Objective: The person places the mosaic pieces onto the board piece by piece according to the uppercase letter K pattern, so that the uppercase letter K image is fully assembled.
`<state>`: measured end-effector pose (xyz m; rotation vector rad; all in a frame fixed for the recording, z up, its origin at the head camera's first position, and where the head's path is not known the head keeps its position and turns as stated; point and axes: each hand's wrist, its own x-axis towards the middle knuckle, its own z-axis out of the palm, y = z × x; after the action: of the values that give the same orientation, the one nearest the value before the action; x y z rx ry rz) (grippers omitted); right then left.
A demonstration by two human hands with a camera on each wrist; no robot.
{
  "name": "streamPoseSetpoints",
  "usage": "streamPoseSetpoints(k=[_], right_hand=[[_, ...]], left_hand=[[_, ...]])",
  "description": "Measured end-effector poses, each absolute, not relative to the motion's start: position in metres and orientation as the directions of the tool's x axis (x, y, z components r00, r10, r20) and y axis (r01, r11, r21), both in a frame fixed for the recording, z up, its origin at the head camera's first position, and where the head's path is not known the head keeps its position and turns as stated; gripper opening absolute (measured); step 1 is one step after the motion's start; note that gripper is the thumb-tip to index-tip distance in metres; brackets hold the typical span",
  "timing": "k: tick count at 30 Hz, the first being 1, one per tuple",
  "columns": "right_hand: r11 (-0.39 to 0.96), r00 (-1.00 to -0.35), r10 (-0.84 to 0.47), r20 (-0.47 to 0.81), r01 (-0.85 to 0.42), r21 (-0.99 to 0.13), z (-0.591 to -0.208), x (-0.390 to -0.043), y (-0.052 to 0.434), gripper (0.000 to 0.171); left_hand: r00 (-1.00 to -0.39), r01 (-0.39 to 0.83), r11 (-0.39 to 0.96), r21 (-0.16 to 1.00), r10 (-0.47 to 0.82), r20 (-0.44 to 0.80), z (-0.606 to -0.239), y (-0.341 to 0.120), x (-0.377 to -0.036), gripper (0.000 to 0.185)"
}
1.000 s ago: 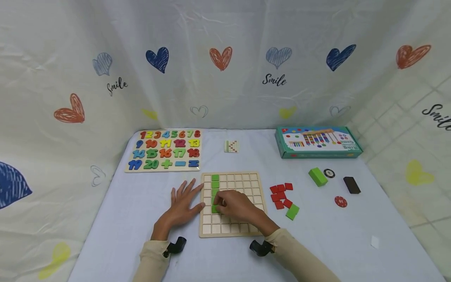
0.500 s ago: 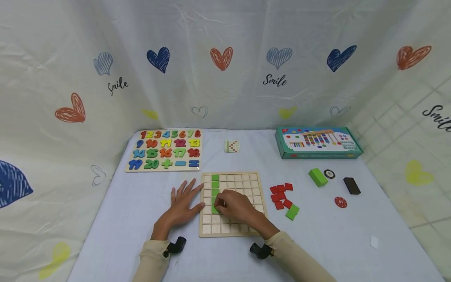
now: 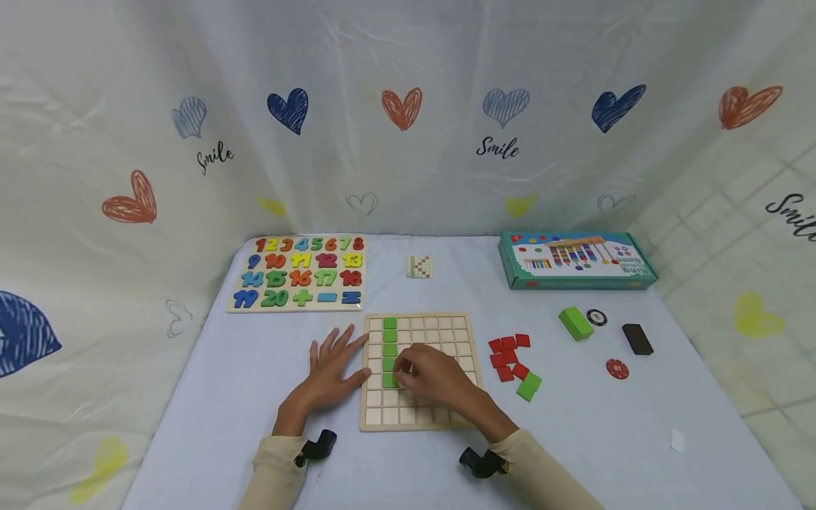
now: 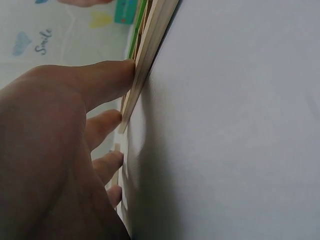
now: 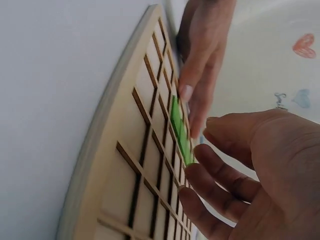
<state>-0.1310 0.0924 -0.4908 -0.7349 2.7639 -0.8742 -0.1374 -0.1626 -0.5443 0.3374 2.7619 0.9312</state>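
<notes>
A wooden grid board [image 3: 417, 427] lies on the white cloth, with several green square tiles [image 3: 389, 350] in a column near its left side. My left hand [image 3: 331, 372] is spread flat at the board's left edge. In the left wrist view its thumb [image 4: 112, 77] touches the wooden rim. Over the board, just right of the lower green tiles, hovers my right hand [image 3: 433, 375]. Its loosely bent fingers [image 5: 220, 185] and thumb stand apart in the right wrist view, nothing between them. Part of the grid is hidden under this hand.
Red tiles [image 3: 508, 355] and green tiles [image 3: 529, 387] lie right of the board. Farther right are a green block [image 3: 576, 323], round chips [image 3: 617, 368] and a black block [image 3: 637, 339]. Behind stand a number puzzle [image 3: 296, 275], a small pattern card [image 3: 420, 266] and a teal box [image 3: 576, 261].
My right hand has shifted slightly right, its fingertips drawing off the lower green tiles. The left hand has stayed at the board's edge.
</notes>
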Motion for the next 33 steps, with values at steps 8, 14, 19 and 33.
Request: streamPoseSetpoints(k=[8, 14, 19, 33], right_hand=[[0.726, -0.907, -0.421, -0.013, -0.328, -0.605, -0.473, -0.134, 0.138, 0.011], [0.757, -0.925, -0.369, -0.085, -0.247, -0.604, -0.462, -0.141, 0.193, 0.014], [0.805, -0.927, -0.314, -0.204, -0.146, -0.575, -0.458, -0.143, 0.244, 0.022], [0.840, -0.894, -0.220, -0.390, 0.030, -0.542, -0.477, -0.141, 0.317, 0.045]], left_hand=[[-0.951, 0.147, 0.765, 0.628, 0.285, -0.125, -0.545, -0.163, -0.138, 0.072], [-0.946, 0.145, 0.760, 0.633, 0.294, -0.137, -0.542, -0.163, -0.138, 0.073], [-0.947, 0.139, 0.757, 0.638, 0.291, -0.139, -0.541, -0.162, -0.137, 0.072], [-0.948, 0.128, 0.765, 0.632, 0.281, -0.148, -0.541, -0.162, -0.137, 0.072]])
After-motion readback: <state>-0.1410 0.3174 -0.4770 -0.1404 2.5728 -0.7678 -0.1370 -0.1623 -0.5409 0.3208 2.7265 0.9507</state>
